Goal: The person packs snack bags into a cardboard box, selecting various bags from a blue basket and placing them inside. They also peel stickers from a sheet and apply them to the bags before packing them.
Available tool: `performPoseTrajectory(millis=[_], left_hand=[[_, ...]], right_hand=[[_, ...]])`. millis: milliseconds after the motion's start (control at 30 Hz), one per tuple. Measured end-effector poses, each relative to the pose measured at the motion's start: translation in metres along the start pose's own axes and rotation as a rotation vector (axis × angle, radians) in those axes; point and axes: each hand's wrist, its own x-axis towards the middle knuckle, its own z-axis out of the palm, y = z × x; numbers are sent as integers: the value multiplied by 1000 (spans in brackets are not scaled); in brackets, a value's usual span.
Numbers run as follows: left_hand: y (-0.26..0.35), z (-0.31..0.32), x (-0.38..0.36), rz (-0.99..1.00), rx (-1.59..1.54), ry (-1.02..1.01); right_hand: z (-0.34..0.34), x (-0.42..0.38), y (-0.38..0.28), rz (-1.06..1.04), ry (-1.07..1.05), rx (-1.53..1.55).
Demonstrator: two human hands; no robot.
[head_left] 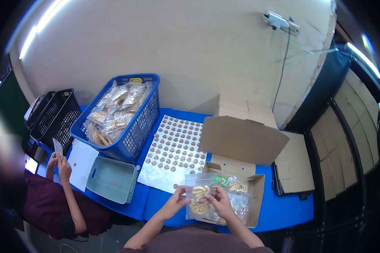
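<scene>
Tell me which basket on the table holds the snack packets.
The blue basket, the big slatted one beside the sticker sheet. The black baskets at far left and the small pale green basket show no packets.

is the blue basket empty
No, the blue basket is piled with clear snack packets, and both hands, left hand and right hand, hold another snack bag.

Single head-worn view, fisheye, looking forward and steeply down from close above blue rectangular tabletop [283, 211]; beige wall [177, 46] fills frame top.
</scene>
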Motion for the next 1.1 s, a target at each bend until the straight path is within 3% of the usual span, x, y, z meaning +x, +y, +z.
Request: performPoseTrajectory(millis=[67,133,200,267,300,500,600,700,833,900,933,1000,1033,1100], left_hand=[[-5,18,-6,-18,71,-76],[-19,25,-7,-7,72,46],[-22,28,-12,-92,18,71],[-23,33,-13,-36,-105,101],[-20,34,-13,-22,-28,98],[-10,44,-17,22,216,132],[-18,47,-18,38,95,208],[-13,51,-16,95,230,142],[-12,52,-16,69,236,168],[-20,48,-17,1,195,226],[-20,45,-17,6,193,236],[-20,40,-19,-18,208,121],[-21,41,-19,-15,203,132],[-21,46,-18,235,340,124]], right_hand=[[16,-6,11,-95,21,-52],[31,-10,12,-397,345,-732],[32,-14,15,-407,353,-658],[30,-20,14,19,37,77],[30,-21,22,17,21,165],[37,-31,23,42,100,322],[38,-34,26,84,183,426],[39,-37,20,0,108,274],[40,-36,23,-13,120,331],[40,-36,26,137,338,370],[37,-34,26,137,328,365],[25,-29,22,-115,331,212],[20,-28,17,-99,346,287],[12,-29,17,-119,284,183]])
